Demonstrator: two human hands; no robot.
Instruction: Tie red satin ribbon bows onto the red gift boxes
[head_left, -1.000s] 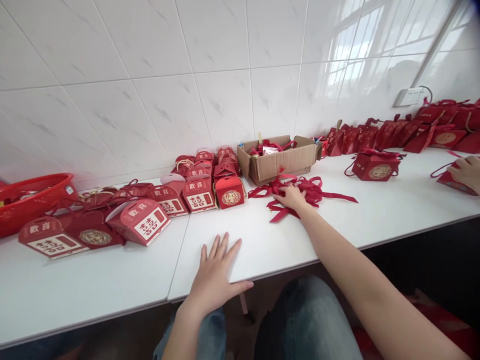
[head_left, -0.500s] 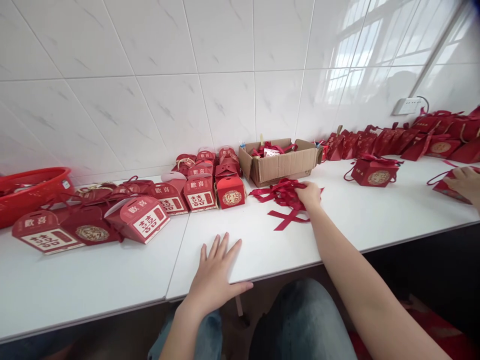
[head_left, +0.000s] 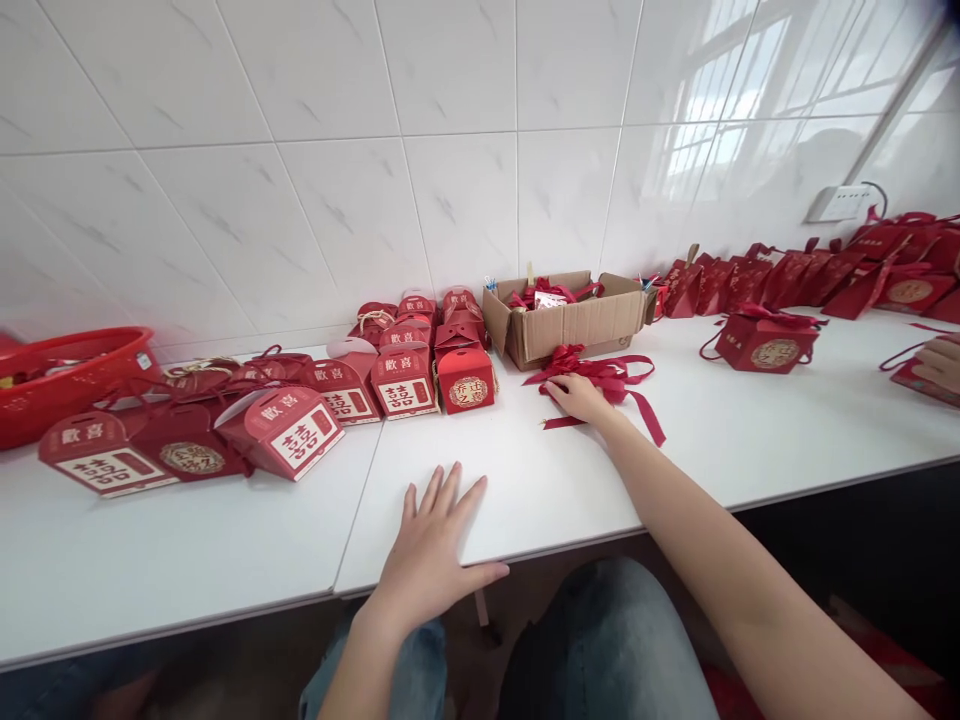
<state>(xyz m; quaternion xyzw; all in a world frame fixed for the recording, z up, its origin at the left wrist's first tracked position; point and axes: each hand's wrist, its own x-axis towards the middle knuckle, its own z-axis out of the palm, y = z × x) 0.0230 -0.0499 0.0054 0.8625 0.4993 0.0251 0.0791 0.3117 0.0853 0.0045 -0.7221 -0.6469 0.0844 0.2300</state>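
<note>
Ribbons (head_left: 611, 370): a loose red heap on the white table (head_left: 487, 500), just in front of the carton (head_left: 577, 332); probably kept there so that the right hand can reach them easily.
Right hand (head_left: 581, 398): palm down on the near side of the heap, fingers narrow and bent over the ribbons; whether they pinch one, I cannot tell.
Left hand (head_left: 427, 545): spread wide and flat at the table's near edge, holding nothing, likely as a support.
Carton: flaps open, more red ribbon inside, seemingly for storage against the wall.
Red boxes (head_left: 405, 385): grouped left of the carton, perhaps to leave working room in front.
Another person's hand (head_left: 941, 362): on a red box at the far right.
Change, right hand: half a second ago it was at the heap's right end; now it is further left.
Change, ribbons: the crossed ends in front are gone; one long end now trails right.
Change, left hand: none visible.
</note>
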